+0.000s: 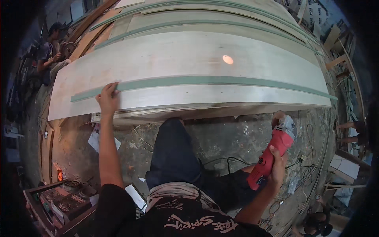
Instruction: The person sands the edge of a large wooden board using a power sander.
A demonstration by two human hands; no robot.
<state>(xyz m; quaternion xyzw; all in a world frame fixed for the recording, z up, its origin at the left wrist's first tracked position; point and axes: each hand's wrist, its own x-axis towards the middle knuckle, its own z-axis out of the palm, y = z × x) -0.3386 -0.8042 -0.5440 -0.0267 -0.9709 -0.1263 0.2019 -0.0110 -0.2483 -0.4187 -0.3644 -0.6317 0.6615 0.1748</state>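
My left hand [107, 97] rests flat on the near part of a long pale wooden board [189, 59], fingers touching the left end of a thin green strip [205, 81] that runs along it. My right hand [277, 160] grips the body of a red angle grinder [272, 156], its grey head [287, 125] held just below the board's front edge at the right. The grinder's black cord [229, 160] trails across the floor toward my leg.
More boards with green strips [205, 15] are stacked behind. A seated person [53, 55] is at far left. A wooden crate of tools [63, 201] stands at lower left. Cables [312, 170] and timber offcuts [335, 61] lie on the concrete floor at right.
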